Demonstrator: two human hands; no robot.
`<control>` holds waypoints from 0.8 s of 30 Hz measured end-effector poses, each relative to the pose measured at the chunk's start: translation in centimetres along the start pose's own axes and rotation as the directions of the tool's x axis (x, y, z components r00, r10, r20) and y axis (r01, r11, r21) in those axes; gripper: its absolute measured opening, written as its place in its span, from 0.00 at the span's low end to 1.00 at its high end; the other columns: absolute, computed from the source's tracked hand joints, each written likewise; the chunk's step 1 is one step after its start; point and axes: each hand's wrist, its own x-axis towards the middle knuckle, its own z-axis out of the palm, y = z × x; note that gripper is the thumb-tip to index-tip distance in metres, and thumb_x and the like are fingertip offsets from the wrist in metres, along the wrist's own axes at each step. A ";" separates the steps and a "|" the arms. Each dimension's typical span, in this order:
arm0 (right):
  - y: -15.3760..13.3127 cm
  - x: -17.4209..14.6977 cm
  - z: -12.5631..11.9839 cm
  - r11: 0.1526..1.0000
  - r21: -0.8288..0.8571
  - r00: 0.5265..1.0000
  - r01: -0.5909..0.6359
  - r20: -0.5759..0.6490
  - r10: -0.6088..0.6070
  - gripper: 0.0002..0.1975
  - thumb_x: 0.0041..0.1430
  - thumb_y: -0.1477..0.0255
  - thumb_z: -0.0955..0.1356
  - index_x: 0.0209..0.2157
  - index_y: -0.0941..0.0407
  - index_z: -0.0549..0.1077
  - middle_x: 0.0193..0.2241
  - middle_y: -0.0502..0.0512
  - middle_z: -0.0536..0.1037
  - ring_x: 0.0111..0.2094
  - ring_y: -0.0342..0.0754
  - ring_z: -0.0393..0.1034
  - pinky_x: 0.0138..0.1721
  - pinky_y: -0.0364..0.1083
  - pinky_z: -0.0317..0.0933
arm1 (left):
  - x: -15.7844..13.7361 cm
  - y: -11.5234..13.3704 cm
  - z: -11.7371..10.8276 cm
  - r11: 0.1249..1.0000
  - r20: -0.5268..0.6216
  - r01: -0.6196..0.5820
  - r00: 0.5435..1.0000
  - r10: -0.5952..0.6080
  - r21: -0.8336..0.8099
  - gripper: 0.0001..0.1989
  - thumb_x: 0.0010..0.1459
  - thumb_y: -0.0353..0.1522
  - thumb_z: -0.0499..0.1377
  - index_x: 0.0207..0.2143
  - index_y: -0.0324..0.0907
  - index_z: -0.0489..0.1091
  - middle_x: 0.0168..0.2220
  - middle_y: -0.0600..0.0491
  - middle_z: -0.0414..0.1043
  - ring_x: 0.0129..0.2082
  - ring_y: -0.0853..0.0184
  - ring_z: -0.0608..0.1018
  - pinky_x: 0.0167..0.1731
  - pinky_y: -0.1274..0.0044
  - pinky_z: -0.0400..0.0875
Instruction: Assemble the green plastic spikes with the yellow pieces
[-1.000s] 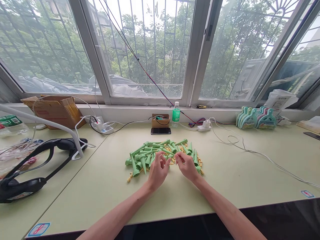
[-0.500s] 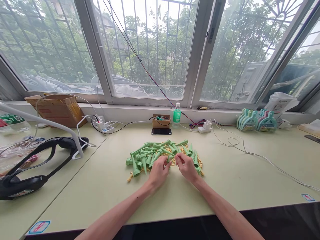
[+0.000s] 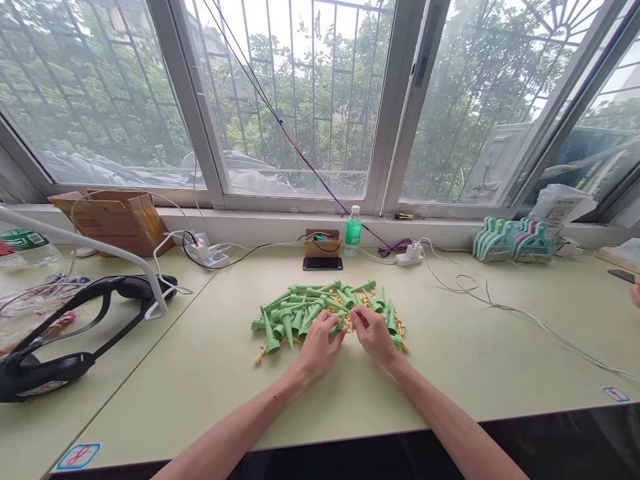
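Note:
My left hand (image 3: pixel 320 343) is closed around a green cone-shaped plastic spike (image 3: pixel 339 325), only part of which shows past the fingers. Just to its right, my right hand (image 3: pixel 373 333) pinches something small at the fingertips; what it is I cannot make out. A gap separates the two hands. Beyond and around them spreads a heap of similar green spikes (image 3: pixel 286 321), pointed at one end with a wider ribbed collar at the other. Small yellow pieces (image 3: pixel 399 325) lie among and under the spikes, mostly along the heap's right side.
Behind the heap lie a phone (image 3: pixel 323 263), a small cardboard box (image 3: pixel 315 248) and a bottle (image 3: pixel 353 230). A white cable (image 3: pixel 520 313) crosses the right side. Black headgear (image 3: pixel 90 333) rests at left; small hangers (image 3: pixel 500 240) stand back right. Another person's hand (image 3: pixel 636 291) shows at the right edge.
My left hand has turned slightly, and the spike in it now tilts more to the right. My right hand has barely moved. Another person's hand has appeared at the right edge.

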 end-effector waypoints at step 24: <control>-0.5 0.1 -0.2 1.000 -0.019 0.999 0.002 0.039 -0.001 0.11 0.66 0.66 0.61 0.31 0.56 0.68 0.22 0.48 0.66 0.21 0.43 0.56 0.23 0.42 0.51 | 0.1 0.0 0.1 0.992 -0.020 0.014 1.000 -0.016 -0.129 0.12 0.62 0.37 0.51 0.28 0.41 0.63 0.25 0.57 0.63 0.19 0.73 0.60 0.22 0.79 0.56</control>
